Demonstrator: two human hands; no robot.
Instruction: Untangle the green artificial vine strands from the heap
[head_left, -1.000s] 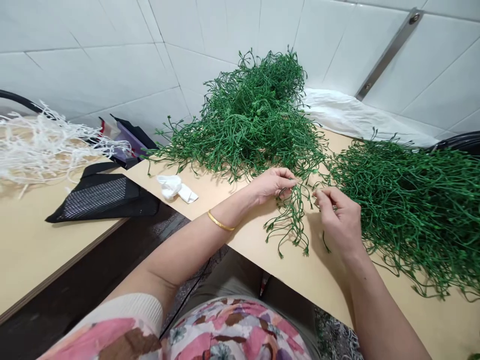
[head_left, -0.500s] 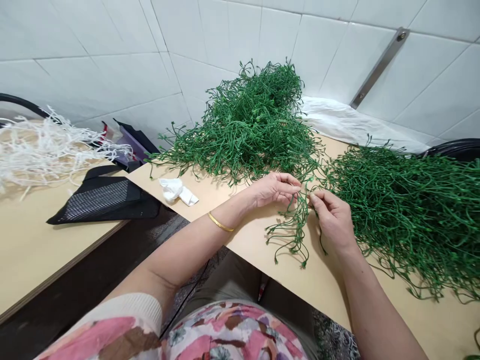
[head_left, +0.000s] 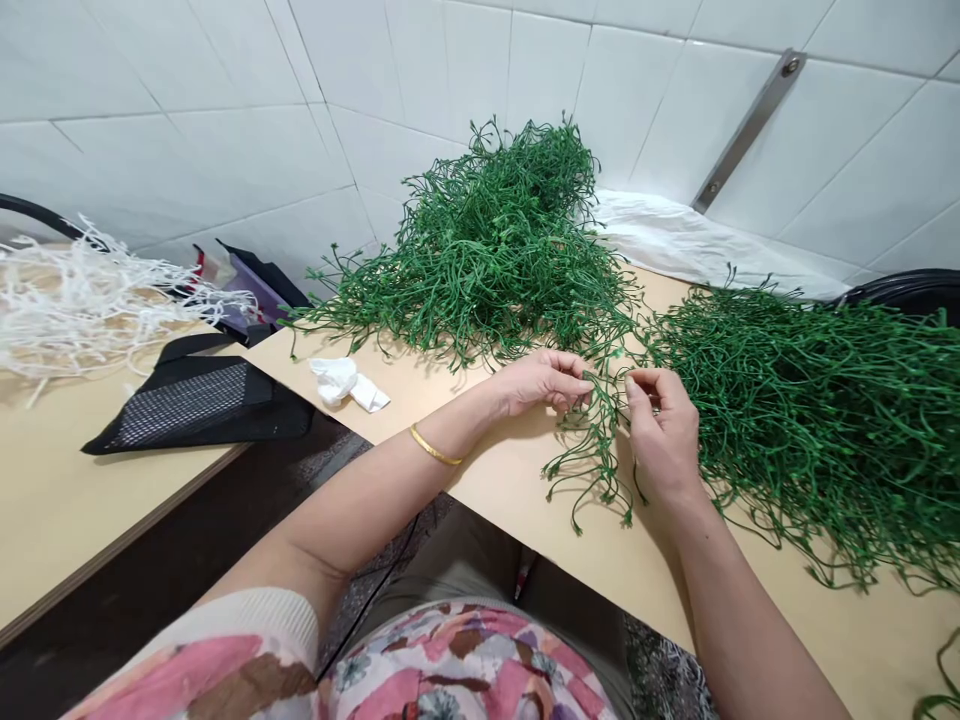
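Note:
My left hand pinches a small bunch of thin green plastic stems, which hangs down over the board with its tips spread. Just to the right, my right hand has thumb and forefinger pressed together at the bunch's edge, with a single green stem showing below the fingers. Behind both hands rises a big tangled heap of green stems. A second heap of green stems lies close by my right hand, its strands running mostly sideways.
A crumpled white tissue lies left on the light wooden board. Farther left are a black mesh pouch and a pile of white strands. White sheeting lies along the tiled wall, below a metal bracket.
My right thumb and fingers have shifted slightly at the bunch. The hanging stems have swung a little to the right, and the whole view has moved slightly.

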